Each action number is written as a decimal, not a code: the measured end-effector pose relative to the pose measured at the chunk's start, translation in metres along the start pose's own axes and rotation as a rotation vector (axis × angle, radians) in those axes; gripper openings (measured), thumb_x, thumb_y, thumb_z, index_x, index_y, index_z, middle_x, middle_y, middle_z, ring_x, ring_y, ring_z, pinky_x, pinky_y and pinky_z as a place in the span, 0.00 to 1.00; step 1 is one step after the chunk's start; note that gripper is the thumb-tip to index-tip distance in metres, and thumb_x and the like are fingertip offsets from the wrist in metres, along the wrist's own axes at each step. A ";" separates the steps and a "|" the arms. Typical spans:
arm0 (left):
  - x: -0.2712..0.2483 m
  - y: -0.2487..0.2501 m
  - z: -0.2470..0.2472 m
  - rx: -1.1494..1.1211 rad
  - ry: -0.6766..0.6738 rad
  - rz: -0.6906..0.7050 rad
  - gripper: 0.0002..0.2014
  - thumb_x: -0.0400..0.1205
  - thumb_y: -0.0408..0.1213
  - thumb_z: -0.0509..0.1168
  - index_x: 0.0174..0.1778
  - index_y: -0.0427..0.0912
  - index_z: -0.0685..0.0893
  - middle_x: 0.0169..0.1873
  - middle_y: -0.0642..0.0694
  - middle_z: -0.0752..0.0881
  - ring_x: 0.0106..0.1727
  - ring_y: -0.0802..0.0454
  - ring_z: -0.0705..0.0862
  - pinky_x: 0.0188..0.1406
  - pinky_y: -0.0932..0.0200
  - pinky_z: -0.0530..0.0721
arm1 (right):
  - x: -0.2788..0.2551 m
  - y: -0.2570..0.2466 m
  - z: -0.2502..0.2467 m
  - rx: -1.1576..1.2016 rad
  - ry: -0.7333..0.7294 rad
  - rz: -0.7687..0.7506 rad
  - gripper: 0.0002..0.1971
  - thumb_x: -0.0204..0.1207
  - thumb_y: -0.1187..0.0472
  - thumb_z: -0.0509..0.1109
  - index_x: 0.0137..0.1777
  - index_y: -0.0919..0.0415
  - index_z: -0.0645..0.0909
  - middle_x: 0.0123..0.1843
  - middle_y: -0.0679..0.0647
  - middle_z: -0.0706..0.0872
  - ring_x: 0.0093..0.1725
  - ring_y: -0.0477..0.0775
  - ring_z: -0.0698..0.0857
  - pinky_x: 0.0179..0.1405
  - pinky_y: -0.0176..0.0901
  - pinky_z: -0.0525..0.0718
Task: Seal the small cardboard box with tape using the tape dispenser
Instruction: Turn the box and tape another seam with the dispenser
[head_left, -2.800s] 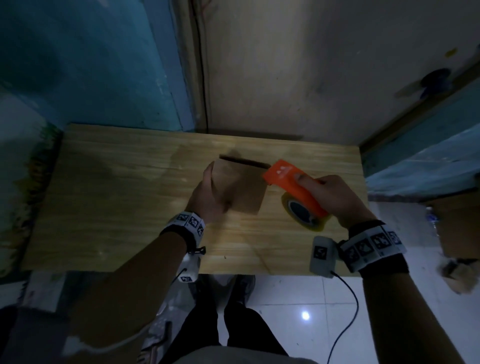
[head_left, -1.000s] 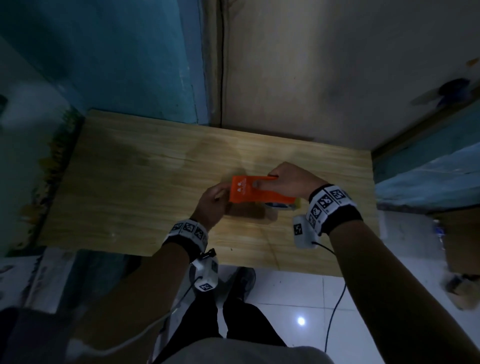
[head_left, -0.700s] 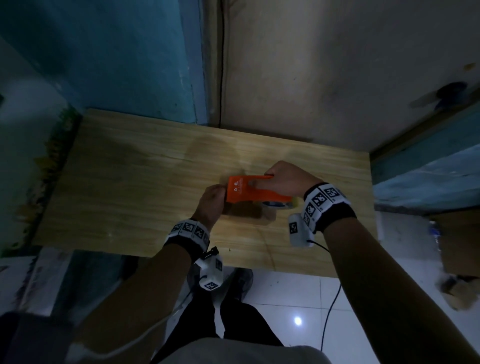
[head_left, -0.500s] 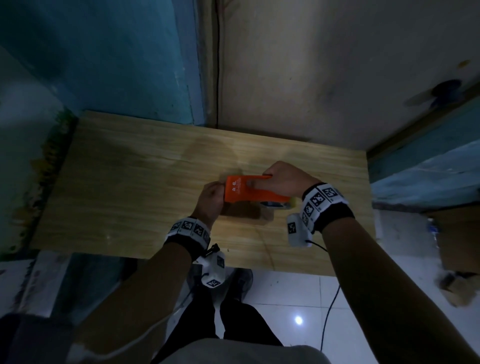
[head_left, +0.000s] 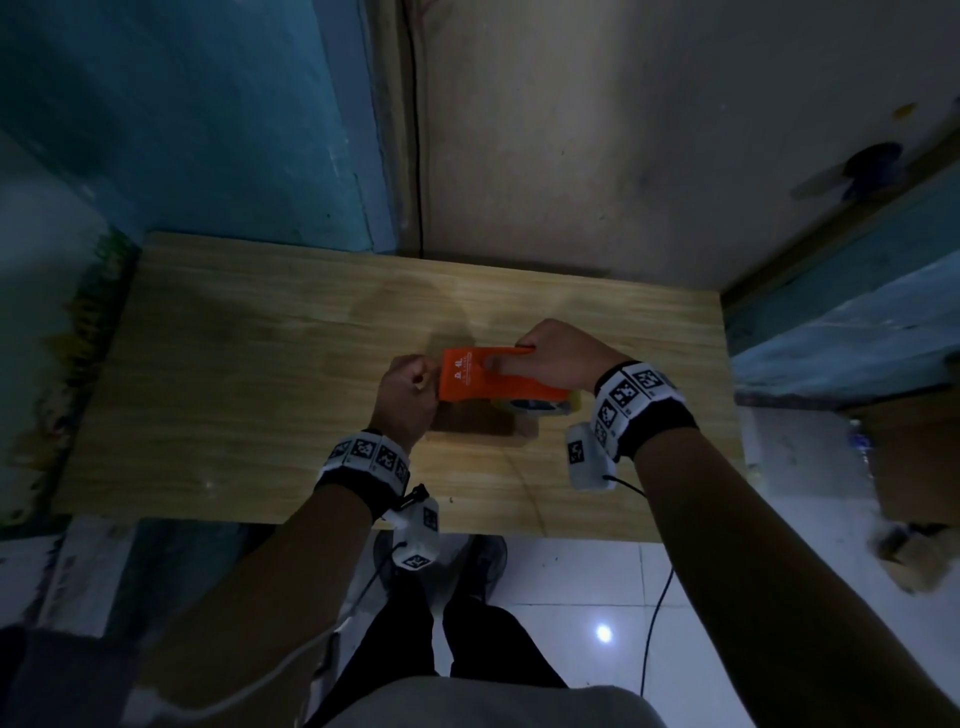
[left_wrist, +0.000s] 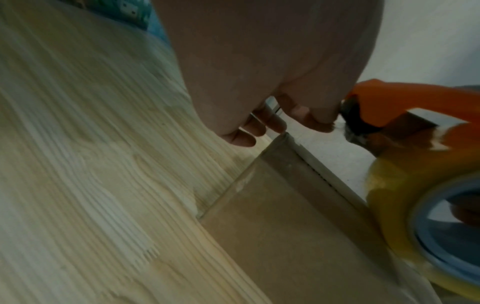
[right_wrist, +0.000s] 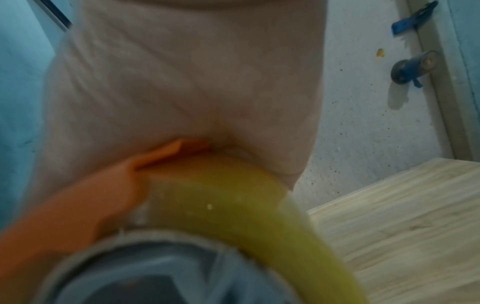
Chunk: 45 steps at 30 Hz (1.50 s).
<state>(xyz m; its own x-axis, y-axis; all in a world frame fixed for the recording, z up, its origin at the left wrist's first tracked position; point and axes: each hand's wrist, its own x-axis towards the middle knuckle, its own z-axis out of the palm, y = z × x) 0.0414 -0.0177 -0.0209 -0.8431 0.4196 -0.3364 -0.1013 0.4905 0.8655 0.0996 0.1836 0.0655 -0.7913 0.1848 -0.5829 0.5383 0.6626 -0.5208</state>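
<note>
A pale, grainy wooden tabletop (head_left: 234, 364) stands against teal and grey walls. On it lies the small brown cardboard box (left_wrist: 280, 216), under the orange plastic tape dispenser (head_left: 483, 376) with its glossy yellowish roll, gripped by the right hand (head_left: 558, 353). The left hand (head_left: 408, 395) is curled at the box's left end, its grip unclear.

White printing, a small mark with lines of text beneath, stands on the orange tape dispenser (head_left: 480, 375), on its top face just left of the right hand's (head_left: 558, 356) fingers; too small to read. The wristbands (head_left: 631, 397) carry black-and-white square coded markers, no legible characters.
</note>
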 end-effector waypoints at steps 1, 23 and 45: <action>-0.001 0.002 0.001 0.002 0.007 0.004 0.08 0.84 0.34 0.66 0.52 0.36 0.87 0.56 0.41 0.81 0.54 0.48 0.84 0.51 0.54 0.87 | 0.001 0.001 0.000 0.001 0.003 -0.002 0.27 0.72 0.29 0.70 0.33 0.55 0.85 0.30 0.51 0.88 0.30 0.49 0.87 0.33 0.40 0.80; -0.011 0.013 -0.002 -0.181 -0.032 -0.066 0.14 0.88 0.42 0.58 0.53 0.37 0.84 0.37 0.42 0.87 0.33 0.52 0.85 0.26 0.66 0.80 | -0.003 0.004 0.002 -0.013 0.008 -0.018 0.30 0.73 0.29 0.69 0.40 0.60 0.88 0.35 0.55 0.89 0.34 0.52 0.88 0.34 0.40 0.81; -0.012 0.020 0.006 -0.279 -0.134 -0.199 0.10 0.84 0.29 0.64 0.38 0.43 0.80 0.37 0.41 0.86 0.33 0.55 0.88 0.24 0.65 0.85 | -0.004 0.006 -0.003 -0.157 -0.054 -0.034 0.36 0.76 0.27 0.63 0.44 0.65 0.88 0.41 0.60 0.91 0.40 0.59 0.90 0.36 0.43 0.81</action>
<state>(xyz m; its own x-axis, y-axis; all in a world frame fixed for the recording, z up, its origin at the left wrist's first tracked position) 0.0525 -0.0084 -0.0014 -0.7178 0.4420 -0.5379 -0.4119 0.3533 0.8399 0.1053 0.1889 0.0665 -0.7890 0.1242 -0.6016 0.4568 0.7735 -0.4394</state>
